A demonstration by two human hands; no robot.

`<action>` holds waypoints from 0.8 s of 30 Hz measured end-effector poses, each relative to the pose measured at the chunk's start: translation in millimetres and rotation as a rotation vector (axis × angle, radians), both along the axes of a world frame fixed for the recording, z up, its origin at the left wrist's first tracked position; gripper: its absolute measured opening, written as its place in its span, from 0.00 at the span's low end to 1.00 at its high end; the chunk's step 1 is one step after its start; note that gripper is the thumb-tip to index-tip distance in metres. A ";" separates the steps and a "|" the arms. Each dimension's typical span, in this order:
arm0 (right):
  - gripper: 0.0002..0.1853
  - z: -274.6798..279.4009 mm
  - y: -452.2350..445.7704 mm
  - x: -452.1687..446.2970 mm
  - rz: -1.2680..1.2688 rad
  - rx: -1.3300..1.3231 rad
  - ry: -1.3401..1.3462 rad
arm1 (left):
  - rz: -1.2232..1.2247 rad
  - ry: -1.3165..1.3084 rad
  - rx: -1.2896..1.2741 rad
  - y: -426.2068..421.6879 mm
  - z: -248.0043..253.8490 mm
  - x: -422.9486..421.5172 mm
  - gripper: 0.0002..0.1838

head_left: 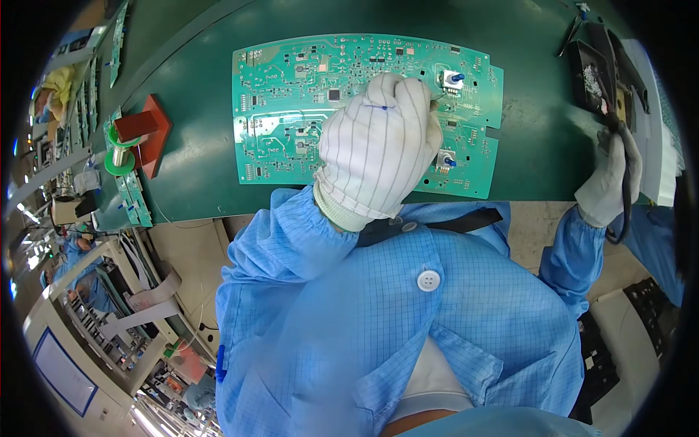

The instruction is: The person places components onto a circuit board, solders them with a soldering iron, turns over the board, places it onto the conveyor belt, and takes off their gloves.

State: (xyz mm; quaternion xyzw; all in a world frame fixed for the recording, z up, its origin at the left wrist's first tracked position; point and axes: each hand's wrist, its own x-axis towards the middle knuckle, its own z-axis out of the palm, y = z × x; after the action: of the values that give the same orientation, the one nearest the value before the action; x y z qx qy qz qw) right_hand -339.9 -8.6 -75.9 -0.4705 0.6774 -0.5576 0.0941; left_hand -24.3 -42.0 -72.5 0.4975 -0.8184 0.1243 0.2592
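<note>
My left hand (382,146), in a white striped glove, is closed in a pinch over a large green circuit board (284,131). A short thin end, apparently solder wire (438,97), pokes out of the fingertips beside the upper blue-shafted rotary knob part (452,79). A second such part (445,161) sits lower on the board. The glove hides the board's middle. Far to the right, my gloved right hand (611,175) is closed around a dark soldering iron (615,120) with a black cord, at the holder; the iron's tip cannot be made out.
A green solder spool (119,156) sits on a red stand (153,135) at the left of the green bench (189,73). A black tray (590,76) with pale bits stands at the right. More circuit boards (132,200) line the left edge. Other people work at far left.
</note>
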 end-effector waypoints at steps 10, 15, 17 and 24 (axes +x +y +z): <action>0.11 19.4 -12.6 43.2 0.942 0.040 0.025 | -0.014 0.006 0.034 1.0 1.0 0.2 0.10; 0.11 20.5 -14.6 46.9 0.954 0.045 0.095 | -0.023 0.011 0.032 0.9 0.7 0.2 0.10; 0.12 20.3 -13.4 48.9 0.931 0.052 0.109 | -0.014 0.009 0.001 0.8 0.4 -0.1 0.10; 0.12 15.3 -10.6 40.8 0.933 0.032 0.033 | -0.025 0.028 0.024 1.2 0.5 1.1 0.10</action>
State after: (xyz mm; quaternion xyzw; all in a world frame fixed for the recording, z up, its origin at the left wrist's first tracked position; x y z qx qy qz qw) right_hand -299.1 -19.2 -60.5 -0.7322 0.4032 -0.4375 0.3314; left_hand -23.2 -40.8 -72.0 0.4919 -0.8224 0.1044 0.2662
